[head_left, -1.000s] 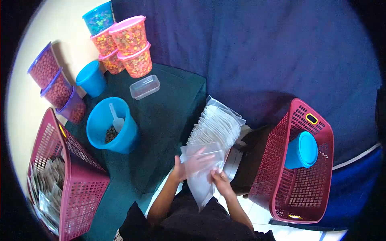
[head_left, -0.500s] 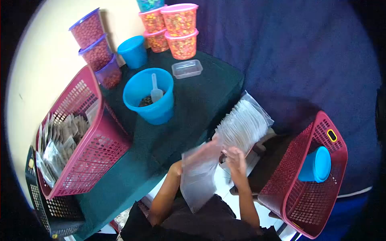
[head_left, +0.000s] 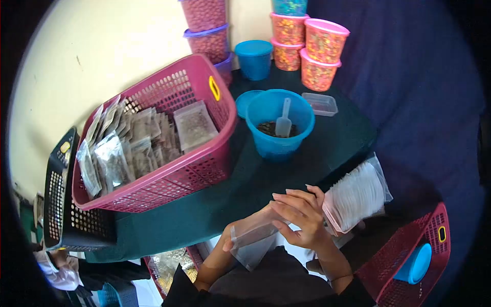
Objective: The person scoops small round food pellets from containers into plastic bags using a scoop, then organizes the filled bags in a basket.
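Note:
A clear plastic bag (head_left: pixel 258 233) lies across my left hand (head_left: pixel 238 230), which is closed on it with the thumb on the bag's near side. Over the bag's right end is my right hand (head_left: pixel 302 217), fingers stretched and somewhat spread; whether it touches the film is hard to tell. Right of my hands stands a thick stack of clear plastic bags (head_left: pixel 355 197). Beyond them on the dark green table (head_left: pixel 215 204) is an open blue bucket (head_left: pixel 279 148) with a white scoop (head_left: pixel 284 120) resting on dark contents.
Left, a maroon basket (head_left: pixel 169 179) holds several filled packets (head_left: pixel 115 158); a black basket (head_left: pixel 84 225) is beside it. Lidded tubs (head_left: pixel 325 41) and a clear tray (head_left: pixel 322 105) stand behind. Another maroon basket (head_left: pixel 378 276) is low right. A person's sleeve (head_left: pixel 61 271) shows lower left.
My view has swung left, so the table things sit further right. The bag, upright before, is now tilted lower and flatter, and my right hand's fingers have spread over it.

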